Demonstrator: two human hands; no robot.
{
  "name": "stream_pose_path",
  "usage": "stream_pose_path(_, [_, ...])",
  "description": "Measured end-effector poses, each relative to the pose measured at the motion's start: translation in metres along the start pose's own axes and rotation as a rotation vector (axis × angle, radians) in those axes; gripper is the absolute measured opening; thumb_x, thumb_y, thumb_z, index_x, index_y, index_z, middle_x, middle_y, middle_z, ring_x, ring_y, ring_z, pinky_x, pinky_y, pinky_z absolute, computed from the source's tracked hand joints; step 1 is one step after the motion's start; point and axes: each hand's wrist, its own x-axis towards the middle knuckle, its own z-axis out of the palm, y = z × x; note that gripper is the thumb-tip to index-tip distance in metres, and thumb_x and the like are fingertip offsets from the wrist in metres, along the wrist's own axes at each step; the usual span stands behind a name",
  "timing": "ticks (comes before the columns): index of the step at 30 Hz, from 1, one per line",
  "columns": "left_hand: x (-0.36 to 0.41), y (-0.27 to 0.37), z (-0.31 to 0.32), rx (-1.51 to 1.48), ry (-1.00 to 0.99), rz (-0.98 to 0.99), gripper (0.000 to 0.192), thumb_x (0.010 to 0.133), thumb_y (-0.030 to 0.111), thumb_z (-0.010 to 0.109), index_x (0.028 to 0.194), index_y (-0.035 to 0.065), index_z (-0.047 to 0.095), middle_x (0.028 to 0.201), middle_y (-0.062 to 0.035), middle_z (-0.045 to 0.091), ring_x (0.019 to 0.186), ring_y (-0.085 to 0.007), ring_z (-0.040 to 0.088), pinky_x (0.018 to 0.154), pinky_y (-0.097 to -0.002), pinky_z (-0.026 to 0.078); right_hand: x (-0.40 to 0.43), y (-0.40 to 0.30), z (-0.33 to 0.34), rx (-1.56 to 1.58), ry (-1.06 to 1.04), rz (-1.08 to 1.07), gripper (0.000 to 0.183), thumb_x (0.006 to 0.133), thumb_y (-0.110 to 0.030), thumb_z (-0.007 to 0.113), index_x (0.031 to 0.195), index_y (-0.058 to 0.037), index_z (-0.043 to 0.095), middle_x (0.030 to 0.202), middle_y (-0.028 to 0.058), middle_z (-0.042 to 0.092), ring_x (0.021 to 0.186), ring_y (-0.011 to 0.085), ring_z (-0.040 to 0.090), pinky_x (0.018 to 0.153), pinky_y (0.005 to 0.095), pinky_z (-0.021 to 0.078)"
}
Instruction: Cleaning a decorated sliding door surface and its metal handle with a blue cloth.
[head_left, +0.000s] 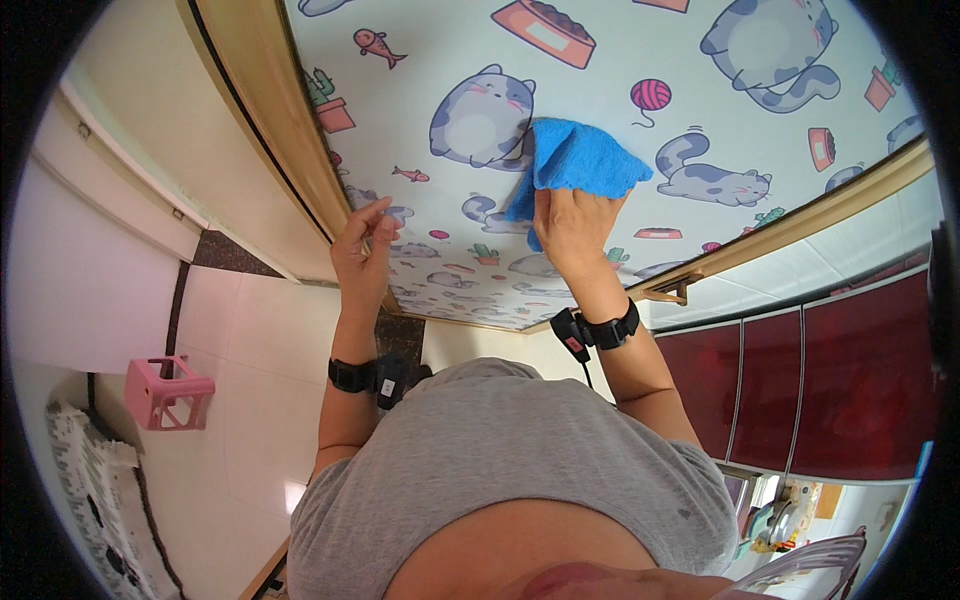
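My right hand (577, 229) grips a blue cloth (589, 157) and presses it against a door panel (600, 97) printed with cartoon cats, fish, cacti and food bowls. Part of the cloth fans out above the fingers, and a corner hangs down on the left. Raised beside the panel's left edge, my left hand (364, 244) holds nothing, its fingers loosely curled and apart. Whether its fingertips touch the panel I cannot tell. Each wrist wears a black strap with a small device.
A gold-coloured frame (259, 97) borders the panel, with a door handle (675, 289) at lower right. Dark red cabinets (765, 390) stand to the right. On the tiled floor (255, 330) at left is a pink plastic stool (166, 394). Kitchen items (784, 521) show at lower right.
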Motion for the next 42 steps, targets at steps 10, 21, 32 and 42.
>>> stream_pose_path(10, [0.004, -0.005, 0.005, 0.006, -0.023, 0.002, 0.019, 0.082, 0.008, 0.052, 0.099, 0.0002, 0.056, 0.074, -0.0034, 0.055, 0.066, -0.0098, 0.053, 0.062, -0.0212, 0.044, 0.023, 0.000, -0.007, 0.054, 0.092, -0.009, 0.020, 0.066, -0.015, 0.058, 0.085, -0.0109, 0.058, 0.087, 0.0079, 0.056, 0.089, 0.0293, 0.050, 0.088, 0.0668, 0.0125])
stream_pose_path(21, [0.006, -0.001, 0.009, 0.047, -0.042, 0.005, 0.019, 0.081, 0.005, 0.051, 0.100, 0.0009, 0.056, 0.072, -0.0032, 0.055, 0.065, -0.0094, 0.052, 0.063, -0.0219, 0.044, 0.038, -0.003, -0.015, 0.040, 0.132, -0.111, 0.032, 0.064, -0.005, 0.058, 0.095, -0.0027, 0.053, 0.099, 0.0175, 0.050, 0.091, 0.0366, 0.045, 0.078, 0.0485, 0.0300])
stream_pose_path(32, [0.007, -0.006, 0.010, 0.042, -0.039, -0.015, 0.020, 0.082, 0.007, 0.051, 0.101, 0.0006, 0.055, 0.075, -0.0035, 0.056, 0.066, -0.0092, 0.053, 0.063, -0.0216, 0.043, 0.020, -0.002, 0.002, 0.066, 0.164, -0.094, 0.027, 0.061, -0.008, 0.055, 0.088, -0.0068, 0.056, 0.099, 0.0106, 0.051, 0.094, 0.0330, 0.046, 0.087, 0.0643, 0.0190])
stream_pose_path(42, [0.005, -0.007, 0.011, 0.013, -0.070, -0.018, 0.020, 0.083, 0.007, 0.051, 0.101, 0.0001, 0.055, 0.076, -0.0031, 0.056, 0.069, -0.0093, 0.052, 0.066, -0.0220, 0.043, 0.031, -0.002, -0.010, 0.037, 0.152, -0.108, 0.025, 0.060, -0.004, 0.059, 0.084, -0.0025, 0.053, 0.075, 0.0144, 0.050, 0.075, 0.0333, 0.045, 0.073, 0.0476, 0.0317])
